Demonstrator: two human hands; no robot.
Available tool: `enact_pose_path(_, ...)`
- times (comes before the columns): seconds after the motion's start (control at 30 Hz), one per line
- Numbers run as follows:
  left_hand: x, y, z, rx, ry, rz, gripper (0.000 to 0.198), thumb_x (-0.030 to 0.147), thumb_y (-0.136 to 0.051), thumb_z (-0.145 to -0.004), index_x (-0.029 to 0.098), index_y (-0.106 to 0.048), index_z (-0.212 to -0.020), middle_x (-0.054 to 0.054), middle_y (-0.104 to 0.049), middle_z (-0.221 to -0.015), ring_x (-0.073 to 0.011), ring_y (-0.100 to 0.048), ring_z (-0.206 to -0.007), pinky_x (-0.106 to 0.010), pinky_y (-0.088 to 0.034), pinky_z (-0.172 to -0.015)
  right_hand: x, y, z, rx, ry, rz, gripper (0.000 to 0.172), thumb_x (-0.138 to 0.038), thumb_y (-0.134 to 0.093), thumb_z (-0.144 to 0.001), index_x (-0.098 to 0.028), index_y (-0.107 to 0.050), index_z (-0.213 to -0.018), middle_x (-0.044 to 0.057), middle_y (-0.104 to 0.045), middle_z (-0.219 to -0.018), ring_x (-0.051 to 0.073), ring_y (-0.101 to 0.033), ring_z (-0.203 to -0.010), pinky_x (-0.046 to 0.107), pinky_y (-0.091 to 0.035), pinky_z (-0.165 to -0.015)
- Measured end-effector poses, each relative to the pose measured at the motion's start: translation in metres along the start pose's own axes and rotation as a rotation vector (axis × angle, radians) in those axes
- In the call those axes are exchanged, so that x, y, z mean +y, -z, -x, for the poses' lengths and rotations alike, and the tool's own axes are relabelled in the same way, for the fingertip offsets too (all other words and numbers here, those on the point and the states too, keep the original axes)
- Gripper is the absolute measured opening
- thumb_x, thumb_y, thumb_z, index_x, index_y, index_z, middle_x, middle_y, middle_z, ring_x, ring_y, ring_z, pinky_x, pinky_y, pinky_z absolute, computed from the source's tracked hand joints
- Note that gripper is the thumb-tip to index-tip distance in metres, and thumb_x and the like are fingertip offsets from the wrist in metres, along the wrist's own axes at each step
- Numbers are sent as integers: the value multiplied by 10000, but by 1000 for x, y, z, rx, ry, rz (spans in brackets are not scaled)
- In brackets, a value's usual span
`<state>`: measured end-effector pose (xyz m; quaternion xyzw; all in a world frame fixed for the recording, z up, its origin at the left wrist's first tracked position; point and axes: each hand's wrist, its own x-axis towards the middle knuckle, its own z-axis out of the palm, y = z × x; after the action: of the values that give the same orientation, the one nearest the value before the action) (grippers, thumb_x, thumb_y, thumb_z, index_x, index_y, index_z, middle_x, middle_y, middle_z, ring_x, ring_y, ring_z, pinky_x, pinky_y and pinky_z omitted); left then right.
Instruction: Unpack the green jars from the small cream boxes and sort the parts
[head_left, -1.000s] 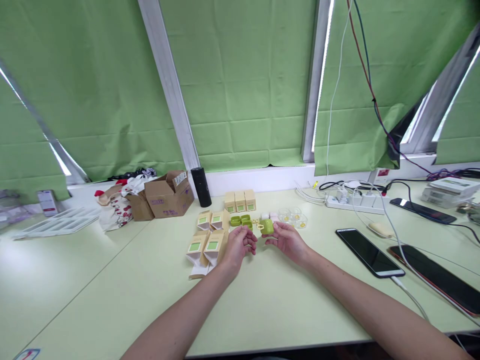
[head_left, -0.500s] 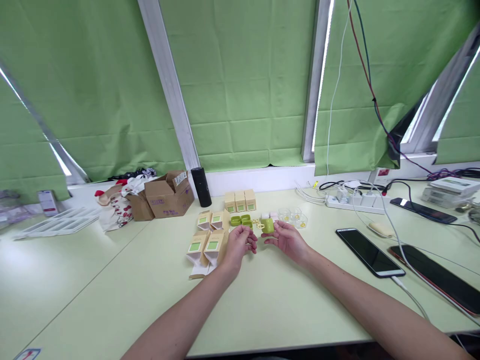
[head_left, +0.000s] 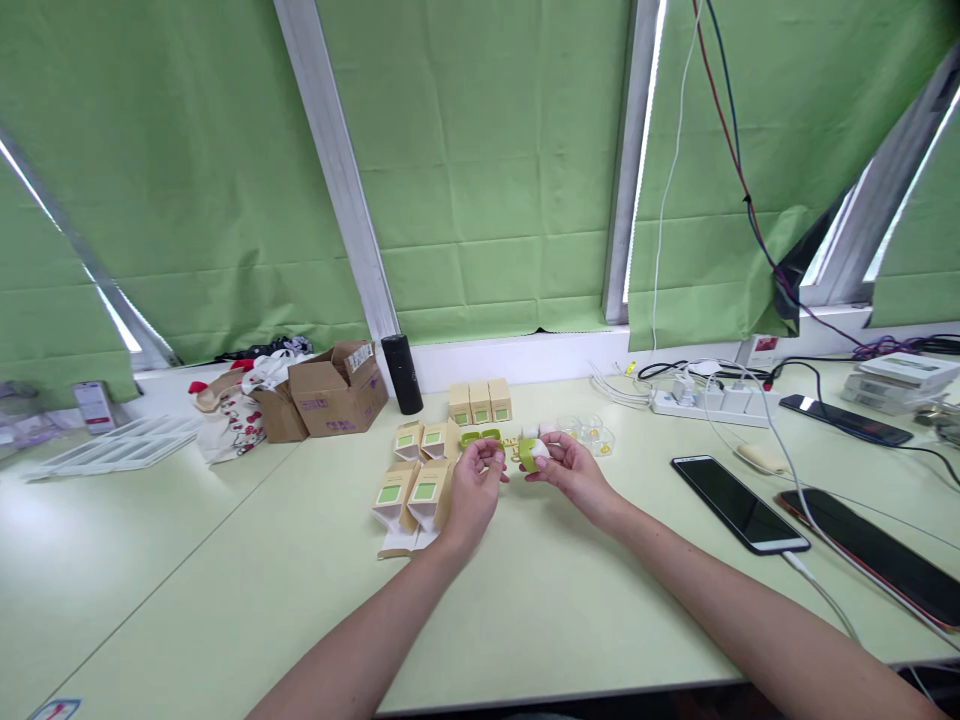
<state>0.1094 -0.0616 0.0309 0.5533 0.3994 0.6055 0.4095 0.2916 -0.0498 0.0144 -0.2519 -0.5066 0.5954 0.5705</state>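
My right hand (head_left: pixel 574 472) grips a small rounded case (head_left: pixel 532 455), green on its left part and white on its right, between thumb and fingers. Close to its left, my left hand (head_left: pixel 478 485) has thumb and forefinger pinched together; what they hold, if anything, is hidden. Small green open cases (head_left: pixel 481 437) lie just beyond the left hand, which partly covers them. A yellowish chain-like piece (head_left: pixel 511 443) shows between the two hands. White small blocks (head_left: pixel 531 431) and clear round containers (head_left: pixel 592 434) with yellow bits sit behind the right hand.
Beige boxes with green labels (head_left: pixel 426 486) stand left of my left hand, more (head_left: pixel 480 402) behind. Further left are a cardboard box (head_left: pixel 337 392), a black cylinder (head_left: pixel 403 375) and a white tray (head_left: pixel 120 446). Phones (head_left: pixel 739 505), cables and a power strip (head_left: pixel 712 408) lie at right.
The case in my right hand has turned, so its white part now shows beside the green. My left hand has shifted slightly left, its fingers more tightly gathered.
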Motion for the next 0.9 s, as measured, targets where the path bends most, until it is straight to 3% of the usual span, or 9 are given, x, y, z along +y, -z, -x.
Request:
enact_pose_path(0.1, -2, -1, 1, -12, -49, -40, 311, 373, -767, -853, 176, -676, -1075, -112, -698, -1115, -197, -661, -950, -298, -570, -788, -1, -1, 0, 11, 38, 61, 485, -401, -923, -707, -244, -566, -996, 20, -736, -972, 187, -709, -836, 375, -614, -771)
enact_pose_path(0.3, -7, 0, 5, -95, -96, -109, 337, 363, -719, -906, 194, -695, -1197, -123, -689, -1214, -196, -656, -1003, -310, -544, -893, 4, -2, 2, 47, 96, 237, 462, -311, -888, -692, -261, -517, -961, -17, -618, -945, 168, -626, -815, 278, -551, -611)
enact_pose_path(0.53, -10, -4, 9, -217, -43, -88, 407, 382, -725, -906, 193, -684, -1263, -145, -681, -1254, -227, -665, -1045, -351, -573, -887, 9, -1, 6, 30, 183, 537, 334, -285, -758, -795, -266, -525, -1033, 8, -607, -1025, 191, -614, -915, 324, -551, -742)
enact_pose_path(0.9, 0, -7, 13, -258, 6, 0, 437, 415, -733, -897, 215, -677, -1283, -141, -665, -1298, -224, -684, -1008, -342, -629, -791, 8, -1, 8, 14, 316, 708, 384, -214, -675, -820, -274, -545, -1176, 61, -612, -1160, 221, -603, -999, 355, -580, -760)
